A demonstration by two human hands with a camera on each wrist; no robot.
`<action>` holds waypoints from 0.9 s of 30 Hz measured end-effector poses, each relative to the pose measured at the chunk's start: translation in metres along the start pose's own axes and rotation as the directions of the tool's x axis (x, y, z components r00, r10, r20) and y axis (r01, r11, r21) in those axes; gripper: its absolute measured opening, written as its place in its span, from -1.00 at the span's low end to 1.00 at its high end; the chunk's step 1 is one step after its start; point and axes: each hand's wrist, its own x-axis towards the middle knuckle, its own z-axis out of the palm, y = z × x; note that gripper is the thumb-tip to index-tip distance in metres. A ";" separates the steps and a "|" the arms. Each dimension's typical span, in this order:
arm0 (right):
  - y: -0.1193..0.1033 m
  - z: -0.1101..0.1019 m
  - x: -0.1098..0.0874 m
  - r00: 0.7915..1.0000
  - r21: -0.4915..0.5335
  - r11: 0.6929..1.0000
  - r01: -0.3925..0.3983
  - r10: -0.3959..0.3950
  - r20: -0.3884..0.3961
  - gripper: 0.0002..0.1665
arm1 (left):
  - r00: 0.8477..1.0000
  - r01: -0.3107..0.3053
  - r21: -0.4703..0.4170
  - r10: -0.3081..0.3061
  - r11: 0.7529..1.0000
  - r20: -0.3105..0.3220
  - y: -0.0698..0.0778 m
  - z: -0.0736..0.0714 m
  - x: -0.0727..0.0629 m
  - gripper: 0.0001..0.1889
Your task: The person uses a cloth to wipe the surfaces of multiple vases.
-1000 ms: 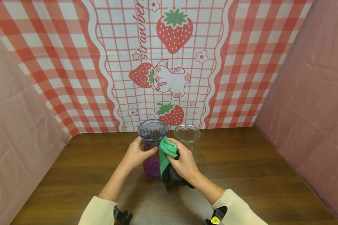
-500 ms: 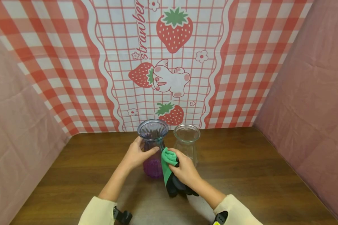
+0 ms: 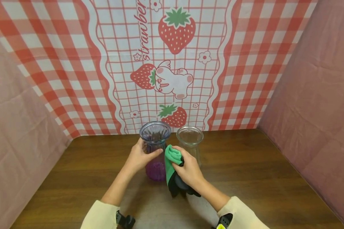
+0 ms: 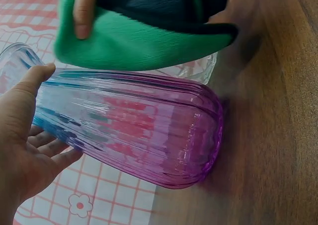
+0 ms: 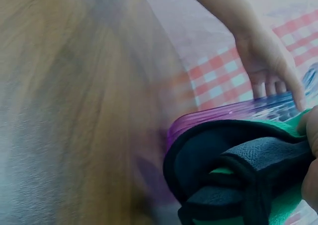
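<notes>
The work on the purple vase seems to me unfinished, though how much is done I cannot tell. At the lower centre of the frame, my left hand grips its neck on the desk, my right hand pinches the green cloth close beside it, and neither holds the clear vase at right. Compared with half a second ago, the cloth is slightly higher; both vases have stayed.
</notes>
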 end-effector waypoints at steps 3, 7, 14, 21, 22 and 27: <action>-0.005 -0.001 0.006 0.999 0.033 0.999 0.033 -0.032 -0.023 -0.41 | 1.000 0.008 0.021 -0.008 1.000 -0.001 0.000 -0.001 0.000 -0.27; -0.008 0.000 0.009 0.999 0.036 0.998 0.048 -0.048 -0.021 -0.41 | 1.000 0.019 0.023 -0.019 1.000 0.002 0.000 0.000 0.000 -0.32; -0.004 0.001 0.005 0.998 0.002 1.000 -0.027 0.027 0.054 -0.40 | 1.000 0.024 0.056 -0.024 0.998 -0.004 0.001 -0.001 0.001 -0.33; 0.007 0.003 -0.006 0.980 -0.069 0.993 -0.101 0.111 0.167 -0.41 | 1.000 0.008 0.049 -0.007 0.999 -0.006 0.002 -0.001 0.002 -0.37; 0.008 0.003 -0.006 0.979 -0.074 0.992 -0.102 0.113 0.170 -0.41 | 1.000 0.006 0.047 -0.006 0.999 -0.007 0.002 -0.001 0.002 -0.38; 0.006 0.001 -0.004 0.992 -0.044 0.997 -0.060 0.065 0.104 -0.40 | 1.000 -0.009 0.066 0.010 0.998 -0.011 0.001 0.000 0.002 -0.40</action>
